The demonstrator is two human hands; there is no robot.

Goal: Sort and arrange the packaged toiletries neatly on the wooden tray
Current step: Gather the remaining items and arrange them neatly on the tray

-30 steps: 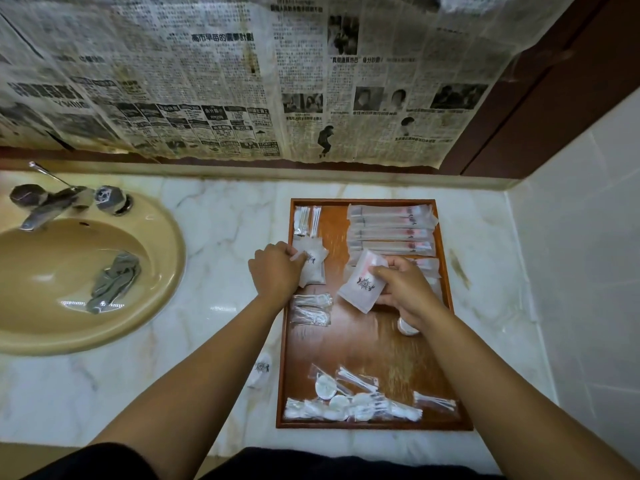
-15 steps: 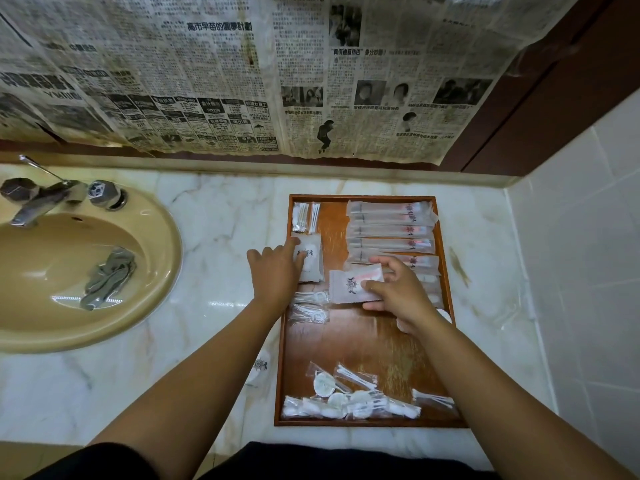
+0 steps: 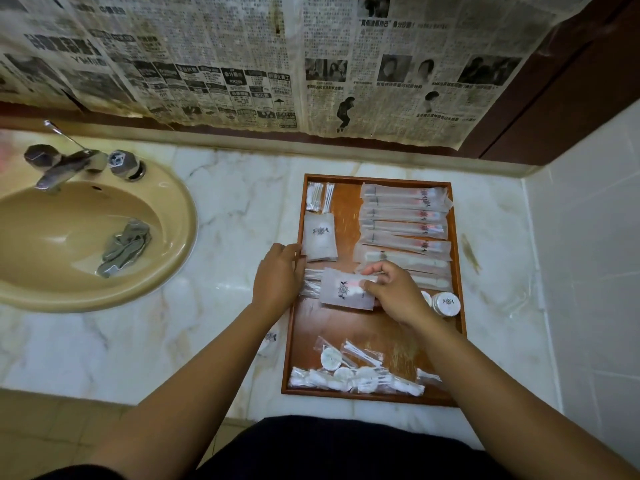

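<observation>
Judging the sort about half done, I see the far half of the rectangular brown wooden tray [image 3: 349, 327] in order. Long frosted plastic sleeves with red print [image 3: 403, 216] lie stacked in a column at its far right corner. Clear packets of cotton swabs [image 3: 320, 197] sit at its far left corner, and a frosted square sachet with a dark emblem [image 3: 319, 237] lies squared up just nearer than them.

What is left, I reckon, is the loose heap of clear packets of cotton pads and swabs [image 3: 353, 379] along the tray's near edge and the round white tins [image 3: 446, 304] at its right rim. One small packet [image 3: 270, 337] also lies off the tray on the white marble surface [image 3: 225, 237], just beside the left rim.

My right hand [image 3: 398, 296] has its grip pinched on a second frosted emblem sachet [image 3: 341, 289] over the tray's middle. It is slightly tilted, thin and translucent, with a pinkish shape showing through. My left hand [image 3: 277, 278] rests at the tray's left rim, grip released, fingers loose beside the placed sachet's near corner.
</observation>
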